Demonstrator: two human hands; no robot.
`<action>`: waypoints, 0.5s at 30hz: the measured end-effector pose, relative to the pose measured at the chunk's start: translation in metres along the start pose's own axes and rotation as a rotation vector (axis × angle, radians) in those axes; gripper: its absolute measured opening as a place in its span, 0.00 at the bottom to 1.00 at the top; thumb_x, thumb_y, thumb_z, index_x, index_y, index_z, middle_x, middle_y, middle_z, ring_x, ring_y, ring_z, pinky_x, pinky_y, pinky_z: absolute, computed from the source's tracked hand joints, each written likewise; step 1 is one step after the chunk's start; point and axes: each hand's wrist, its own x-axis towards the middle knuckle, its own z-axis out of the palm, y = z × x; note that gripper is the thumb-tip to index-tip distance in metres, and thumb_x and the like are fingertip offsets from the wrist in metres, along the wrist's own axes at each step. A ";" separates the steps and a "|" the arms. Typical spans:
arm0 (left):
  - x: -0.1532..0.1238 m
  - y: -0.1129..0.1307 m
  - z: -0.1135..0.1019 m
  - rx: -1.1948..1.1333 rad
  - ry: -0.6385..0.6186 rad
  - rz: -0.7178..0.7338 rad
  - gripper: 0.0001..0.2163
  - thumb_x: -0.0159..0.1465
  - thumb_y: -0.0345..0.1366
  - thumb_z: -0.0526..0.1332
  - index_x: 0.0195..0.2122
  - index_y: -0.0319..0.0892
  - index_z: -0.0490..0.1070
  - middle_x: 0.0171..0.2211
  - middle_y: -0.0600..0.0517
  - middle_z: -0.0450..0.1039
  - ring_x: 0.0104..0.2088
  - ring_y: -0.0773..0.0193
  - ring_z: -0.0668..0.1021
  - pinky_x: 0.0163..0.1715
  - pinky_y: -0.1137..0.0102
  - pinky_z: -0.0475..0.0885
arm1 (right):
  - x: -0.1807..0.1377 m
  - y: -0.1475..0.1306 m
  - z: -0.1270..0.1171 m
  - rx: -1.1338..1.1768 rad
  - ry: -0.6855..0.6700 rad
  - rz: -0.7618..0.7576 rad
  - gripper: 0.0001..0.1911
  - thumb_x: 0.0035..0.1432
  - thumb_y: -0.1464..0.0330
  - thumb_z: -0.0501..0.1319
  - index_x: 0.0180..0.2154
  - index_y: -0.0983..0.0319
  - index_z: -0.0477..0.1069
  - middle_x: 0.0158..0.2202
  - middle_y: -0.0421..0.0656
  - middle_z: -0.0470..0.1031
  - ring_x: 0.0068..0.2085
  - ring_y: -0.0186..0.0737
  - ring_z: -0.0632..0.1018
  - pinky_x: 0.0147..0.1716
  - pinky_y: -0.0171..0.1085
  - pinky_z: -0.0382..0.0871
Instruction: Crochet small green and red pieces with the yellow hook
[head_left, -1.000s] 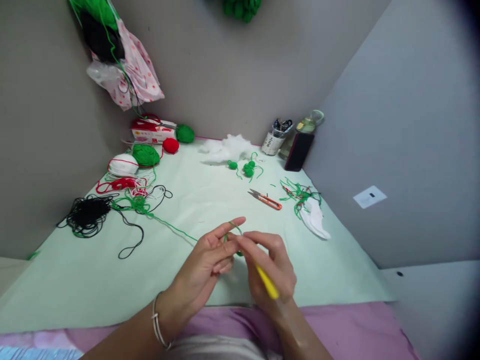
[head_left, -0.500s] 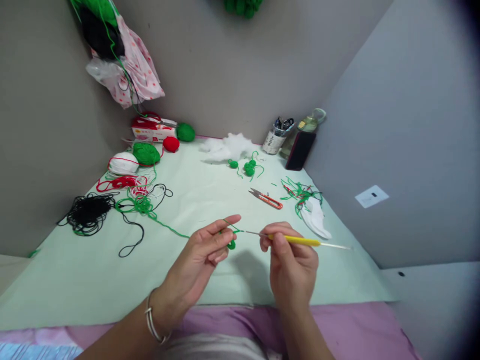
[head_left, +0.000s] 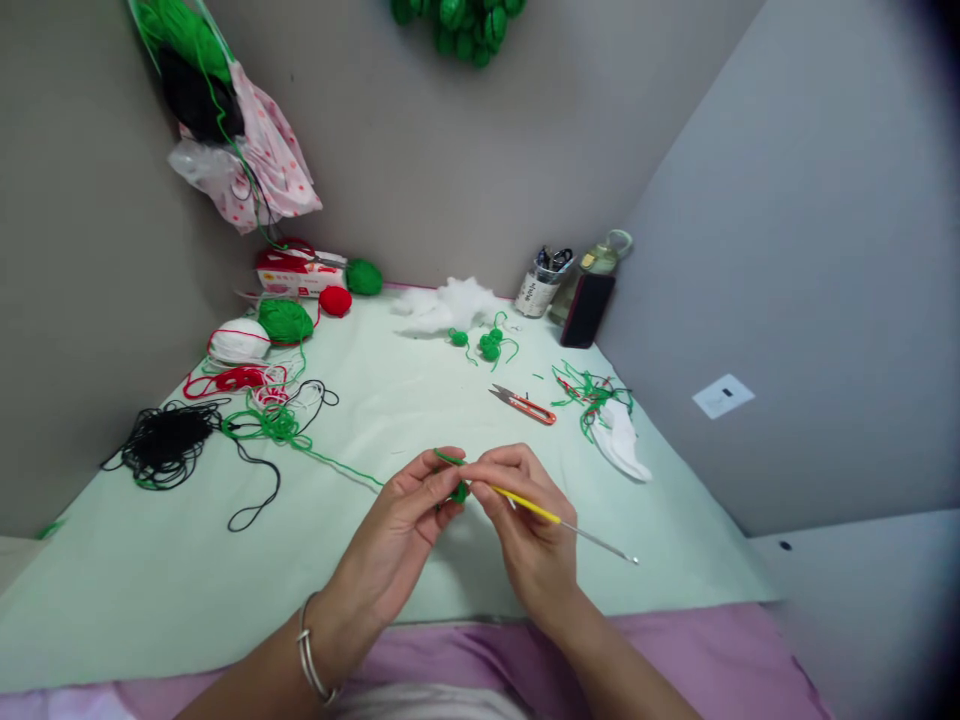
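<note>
Between the thumb and fingers of my left hand (head_left: pixel 409 525) is a small piece of green crochet (head_left: pixel 459 493), partly hidden by the fingertips. Green yarn (head_left: pixel 345 468) runs from that hand back to a loose tangle on the left of the table. My right hand (head_left: pixel 536 535) grips a crochet hook (head_left: pixel 534 505) with a yellow handle, its free metal end pointing down to the right. Both hands' fingertips meet at the green piece. The hook's working tip is covered by fingers, so I cannot tell whether it sits in a stitch.
Orange thread snips (head_left: pixel 525 404) lie beyond my hands, with small green crocheted pieces (head_left: pixel 490 345) and white stuffing (head_left: pixel 454 305) behind. Black yarn (head_left: pixel 169 440) and yarn balls (head_left: pixel 285 320) fill the left. Yarn scraps (head_left: pixel 592 390), a phone (head_left: pixel 588 310) and a pen cup (head_left: pixel 538 290) stand right.
My right hand has moved left to the green piece, bringing the hook to my left fingertips. The hook's free end now tilts downward more. The whole view has shifted slightly.
</note>
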 end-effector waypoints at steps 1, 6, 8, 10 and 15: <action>0.001 0.001 -0.001 -0.014 -0.002 0.001 0.12 0.52 0.36 0.81 0.36 0.43 0.85 0.36 0.53 0.78 0.36 0.70 0.76 0.38 0.78 0.73 | 0.001 0.000 -0.001 -0.008 -0.016 -0.014 0.15 0.67 0.74 0.65 0.46 0.50 0.85 0.37 0.42 0.77 0.36 0.36 0.78 0.32 0.33 0.72; 0.004 0.009 -0.005 -0.011 0.008 0.030 0.13 0.51 0.36 0.82 0.36 0.42 0.84 0.34 0.54 0.75 0.31 0.72 0.74 0.34 0.79 0.73 | 0.014 0.004 -0.011 -0.044 -0.244 -0.064 0.17 0.68 0.74 0.64 0.52 0.50 0.82 0.38 0.42 0.78 0.36 0.36 0.79 0.35 0.34 0.76; 0.004 0.011 -0.005 0.014 0.017 0.049 0.14 0.52 0.36 0.81 0.38 0.42 0.84 0.34 0.55 0.75 0.31 0.72 0.74 0.32 0.78 0.73 | 0.019 0.004 -0.017 -0.082 -0.372 -0.125 0.22 0.67 0.75 0.64 0.58 0.50 0.77 0.42 0.44 0.79 0.39 0.37 0.80 0.39 0.37 0.78; 0.004 0.013 -0.004 0.044 0.023 0.075 0.15 0.53 0.36 0.80 0.40 0.42 0.84 0.33 0.55 0.74 0.31 0.71 0.73 0.31 0.78 0.72 | 0.022 0.004 -0.020 -0.133 -0.422 -0.224 0.25 0.67 0.76 0.64 0.62 0.51 0.74 0.45 0.46 0.80 0.43 0.40 0.81 0.42 0.39 0.79; 0.001 0.014 0.000 0.104 0.008 0.116 0.13 0.56 0.37 0.79 0.42 0.43 0.85 0.34 0.54 0.75 0.33 0.71 0.73 0.36 0.78 0.72 | 0.021 0.003 -0.018 -0.122 -0.252 -0.211 0.18 0.69 0.76 0.62 0.54 0.53 0.80 0.41 0.44 0.81 0.40 0.38 0.81 0.38 0.36 0.77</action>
